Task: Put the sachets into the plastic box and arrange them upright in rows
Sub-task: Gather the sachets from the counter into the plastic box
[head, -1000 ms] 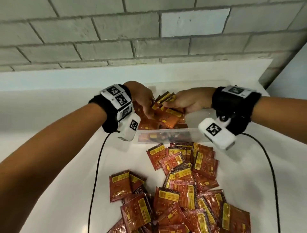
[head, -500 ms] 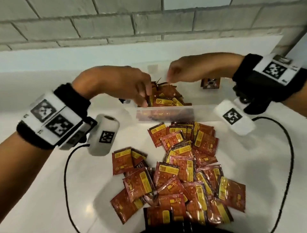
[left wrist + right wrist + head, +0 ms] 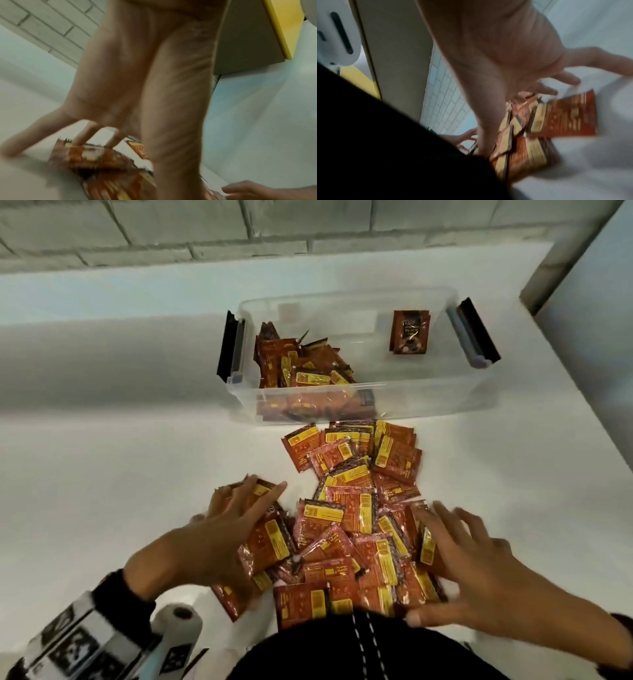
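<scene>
Spreading flat over sachet pile (image 3: pixel 356 515) lower centre: two hands, left hand (image 3: pixel 219 539), right hand (image 3: pixel 479 573), fingers splayed, gripped nothing; one plastic box (image 3: pixel 421 402) upper centre, one lone sachet (image 3: pixel 409 332) standing inside.

1 plastic box (image 3: pixel 404 402); 2 hands; loose sachets (image 3: pixel 349 508) too many, overlapped, uncountable.

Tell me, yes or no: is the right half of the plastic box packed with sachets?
No: the plastic box holds a single sachet there.

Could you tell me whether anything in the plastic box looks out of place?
Yes: one lone sachet sits by itself at the right end of the plastic box, showing its dark front, while the other sachets lean in a loose cluster at the left end, not in rows.
</scene>
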A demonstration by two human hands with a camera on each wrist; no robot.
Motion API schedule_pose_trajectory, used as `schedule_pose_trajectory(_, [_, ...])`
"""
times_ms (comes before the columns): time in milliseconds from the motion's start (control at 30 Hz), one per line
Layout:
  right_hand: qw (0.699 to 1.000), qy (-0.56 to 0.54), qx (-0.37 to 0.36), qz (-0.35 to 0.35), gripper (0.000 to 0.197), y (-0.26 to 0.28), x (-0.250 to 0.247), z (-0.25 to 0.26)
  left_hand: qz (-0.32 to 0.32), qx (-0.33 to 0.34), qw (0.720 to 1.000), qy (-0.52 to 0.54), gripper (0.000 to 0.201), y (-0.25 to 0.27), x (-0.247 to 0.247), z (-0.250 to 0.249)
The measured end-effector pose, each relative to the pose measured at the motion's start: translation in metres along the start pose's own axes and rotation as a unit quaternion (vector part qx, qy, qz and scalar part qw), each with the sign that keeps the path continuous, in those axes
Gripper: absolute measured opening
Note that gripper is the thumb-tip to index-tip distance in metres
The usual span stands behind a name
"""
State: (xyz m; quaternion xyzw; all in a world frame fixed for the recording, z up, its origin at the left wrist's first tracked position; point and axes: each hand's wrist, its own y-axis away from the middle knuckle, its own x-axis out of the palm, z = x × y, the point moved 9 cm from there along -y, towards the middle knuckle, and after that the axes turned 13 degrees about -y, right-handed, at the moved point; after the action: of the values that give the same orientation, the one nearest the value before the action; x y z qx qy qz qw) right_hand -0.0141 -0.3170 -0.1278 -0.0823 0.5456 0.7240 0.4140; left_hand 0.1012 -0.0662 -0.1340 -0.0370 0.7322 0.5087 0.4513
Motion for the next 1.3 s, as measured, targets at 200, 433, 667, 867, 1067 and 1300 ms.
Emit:
schedule_pose_trajectory(200, [0.992, 0.069, 0.014, -0.107, 0.119, -0.013, -0.013, 0.001, -0.112, -0.072, 0.991, -0.020, 0.125, -0.008, -0.011, 0.002])
schedule_pose_trajectory(433, [0.981, -0.087, -0.047, -0.167, 0.095, -0.046, -0.059, -0.003, -0.172, -0.081, 0.981, 0.049, 0.101, -0.018, -0.036, 0.019])
schedule_pose_trajectory(667, [0.952, -0.277, -0.019, -0.126, 0.089, -0.060, -0.069, -0.007, -0.147, -0.184, 0.952, 0.197, 0.103, -0.015, -0.046, 0.041])
schedule_pose_trajectory(867, [0.974, -0.161, -0.040, -0.155, 0.122, -0.062, -0.059, 0.013, -0.095, -0.210, 0.954, 0.191, 0.110, -0.033, -0.035, 0.032])
schedule_pose_trajectory(1067, [0.974, -0.138, -0.023, -0.180, 0.079, -0.068, -0.070, 0.017, -0.067, -0.194, 0.950, 0.234, 0.085, -0.039, -0.033, 0.033])
schedule_pose_trajectory(1300, [0.950, -0.251, -0.061, -0.174, 0.053, -0.064, -0.086, 0.026, -0.077, -0.124, 0.930, 0.336, 0.080, -0.036, -0.042, 0.013])
